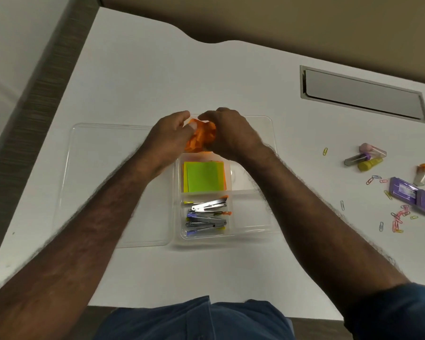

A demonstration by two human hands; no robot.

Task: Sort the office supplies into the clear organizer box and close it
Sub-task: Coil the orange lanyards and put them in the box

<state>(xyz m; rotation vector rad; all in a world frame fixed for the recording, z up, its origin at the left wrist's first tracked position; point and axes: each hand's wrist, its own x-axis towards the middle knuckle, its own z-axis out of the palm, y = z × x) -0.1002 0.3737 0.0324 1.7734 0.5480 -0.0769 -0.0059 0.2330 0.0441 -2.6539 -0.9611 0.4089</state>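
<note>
A clear organizer box point(253, 217) lies open mid-table, its lid point(103, 182) folded out flat to the left. A near compartment holds several small staplers point(206, 214). The compartment behind them holds green sticky notes point(203, 176). Over the far compartment, my left hand point(168, 134) and my right hand point(228, 132) both grip a loose bunch of orange sticky notes point(201, 136). The right-hand compartments look empty.
To the right lie scattered coloured paper clips point(399, 218), two purple staple boxes point(414, 195), several small tubes point(364, 159) and an orange-capped vial point(422, 174). A grey cable hatch point(361, 93) is set into the white table at the far right.
</note>
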